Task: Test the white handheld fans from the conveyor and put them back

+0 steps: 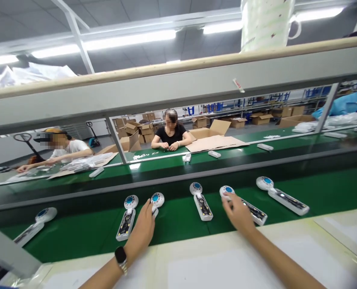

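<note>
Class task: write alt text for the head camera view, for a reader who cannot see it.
Two bare hands reach onto a green conveyor belt: the left hand rests on one white handheld device with a blue round head, the right hand on another. Four more such devices lie in the row, and three people work across the line.

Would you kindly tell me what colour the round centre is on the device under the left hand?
Blue, ringed by white, on the device in the head view.
</note>
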A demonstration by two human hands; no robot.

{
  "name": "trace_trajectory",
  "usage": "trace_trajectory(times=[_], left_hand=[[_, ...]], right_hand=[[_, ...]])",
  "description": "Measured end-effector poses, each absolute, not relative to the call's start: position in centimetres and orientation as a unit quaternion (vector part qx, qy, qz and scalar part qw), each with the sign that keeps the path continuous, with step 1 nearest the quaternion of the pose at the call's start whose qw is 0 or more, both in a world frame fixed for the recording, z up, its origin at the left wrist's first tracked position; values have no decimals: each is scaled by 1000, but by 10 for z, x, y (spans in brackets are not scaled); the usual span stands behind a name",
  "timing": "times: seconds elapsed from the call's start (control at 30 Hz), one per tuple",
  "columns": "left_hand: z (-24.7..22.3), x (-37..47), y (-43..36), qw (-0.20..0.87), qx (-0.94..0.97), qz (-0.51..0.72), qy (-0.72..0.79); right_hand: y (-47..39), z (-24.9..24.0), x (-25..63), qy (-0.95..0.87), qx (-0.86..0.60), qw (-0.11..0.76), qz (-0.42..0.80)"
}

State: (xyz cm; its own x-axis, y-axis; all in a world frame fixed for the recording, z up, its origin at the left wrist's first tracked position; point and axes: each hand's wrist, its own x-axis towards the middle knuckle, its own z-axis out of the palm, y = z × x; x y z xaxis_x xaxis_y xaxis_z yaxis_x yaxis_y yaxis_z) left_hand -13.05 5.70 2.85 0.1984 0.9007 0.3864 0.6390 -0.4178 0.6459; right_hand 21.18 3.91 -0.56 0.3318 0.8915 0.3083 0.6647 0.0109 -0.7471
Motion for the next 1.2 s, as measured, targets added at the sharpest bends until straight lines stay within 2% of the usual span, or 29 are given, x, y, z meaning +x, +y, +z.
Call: trace_trajectory(times=[0.17,0.33,0.43,0.57,0.77,0.9,1.03,1.2], left_hand=[[39,-168,79,252,688,239,638],[46,-174,109,344,622,198,675],[46,-163,105,402,587,214,670],[45,-140,78,485,565,279,606],[33,-104,36,686,438,380,440],[12,-87,25,719,408,406,390],[-1,-82,23,702,439,423,368],[-2,-85,22,698,483,387,359]], right_hand=[[46,-4,275,-506,-750,376,200],[53,-5,268,-537,-711,344,296],[56,2,248,-533,-684,356,348],[45,9,220,-490,-611,397,478],[17,1,165,-407,-482,505,588],[1,-6,142,-308,-407,551,660],[-9,-3,138,-317,-399,528,680],[-12,-4,140,-358,-411,490,680]])
